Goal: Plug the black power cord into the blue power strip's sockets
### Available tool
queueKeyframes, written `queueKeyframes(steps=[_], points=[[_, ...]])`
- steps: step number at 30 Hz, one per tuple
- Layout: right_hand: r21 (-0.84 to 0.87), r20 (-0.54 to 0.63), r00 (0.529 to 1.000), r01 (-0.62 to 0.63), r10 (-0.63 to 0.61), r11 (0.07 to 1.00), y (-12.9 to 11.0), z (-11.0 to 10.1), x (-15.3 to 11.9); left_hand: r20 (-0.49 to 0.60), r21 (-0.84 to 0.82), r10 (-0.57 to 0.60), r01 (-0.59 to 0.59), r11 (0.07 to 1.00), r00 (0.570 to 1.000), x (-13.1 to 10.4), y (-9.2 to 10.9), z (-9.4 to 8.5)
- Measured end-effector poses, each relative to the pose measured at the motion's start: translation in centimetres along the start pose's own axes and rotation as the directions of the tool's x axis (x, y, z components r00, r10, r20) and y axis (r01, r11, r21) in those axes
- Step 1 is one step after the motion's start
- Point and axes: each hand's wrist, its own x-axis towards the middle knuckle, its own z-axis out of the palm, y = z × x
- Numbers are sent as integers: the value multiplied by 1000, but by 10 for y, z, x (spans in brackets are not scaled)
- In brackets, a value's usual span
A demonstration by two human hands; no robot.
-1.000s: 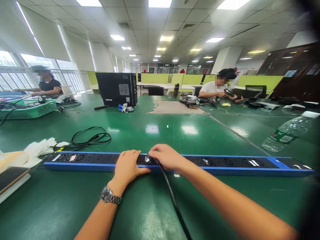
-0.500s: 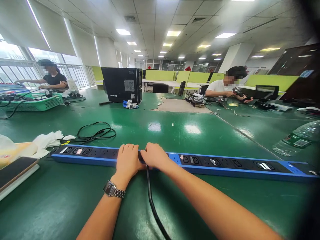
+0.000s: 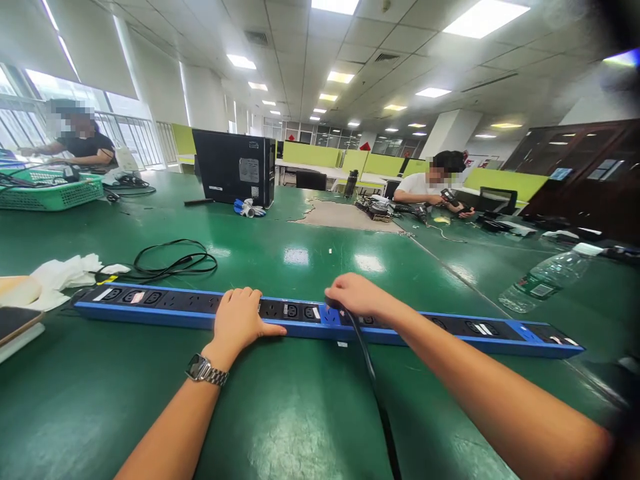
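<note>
power strip lies crosswise on green surface, long axis left-right. my left hand grips its body, left of the blue socket section; my right hand, nearer that section, is closed on the cable end.

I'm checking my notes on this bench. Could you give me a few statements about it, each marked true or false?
1. The left hand rests on the blue and black socket strip. True.
2. The right hand is empty. False: it holds the end of a black cable.
3. A watch is on the right wrist. False: the watch is on the left wrist.
4. A coiled cord lies beyond the strip. True.
</note>
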Motion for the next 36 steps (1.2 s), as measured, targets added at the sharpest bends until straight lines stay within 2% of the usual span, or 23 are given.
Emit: queueKeyframes(steps=[2, 4, 9, 13, 16, 18, 19, 22, 25, 27, 30, 36], points=[[7, 11, 999, -30, 30, 1000, 13, 8, -3, -5, -6, -1, 1, 1000, 1000, 0, 0, 1], [-18, -28, 998, -54, 53, 998, 17, 15, -3, -8, -15, 1, -1, 1000, 1000, 0, 0, 1], [-103, 10, 997, -81, 82, 991, 9, 27, -3, -20, -44, -7, 6, 999, 1000, 0, 0, 2], [-144, -62, 994, -102, 94, 984, 3, 34, -5, -15, -24, -7, 7, 1000, 1000, 0, 0, 2], [-21, -183, 981, -62, 57, 998, 13, 17, -12, -3, -7, -4, 4, 1000, 1000, 0, 0, 2], [115, -293, 953, -43, 75, 992, 31, -3, -20, 4, -3, -4, 4, 1000, 1000, 0, 0, 2], [166, -312, 945, -43, 94, 985, 45, -12, -25, 3, -3, -4, 4, 1000, 1000, 0, 0, 2], [178, -211, 969, -93, 130, 980, 93, -26, -39, -1, 0, -2, 2, 1000, 1000, 1, 0, 2], [178, -135, 977, -140, 165, 974, 134, -19, -45, 9, -3, -1, 1, 1000, 1000, 1, -1, 2], [205, -106, 981, -140, 164, 969, 147, -11, -42, 15, -1, 1, -1, 1000, 1000, 1, -1, 2], [188, -95, 986, -114, 134, 975, 148, -3, -35, 9, 19, 6, -6, 1000, 1000, 1, -2, 3], [-14, -79, 990, -116, 115, 993, 134, 6, -31, 24, 21, -5, 4, 1000, 1000, 1, 0, 1]])
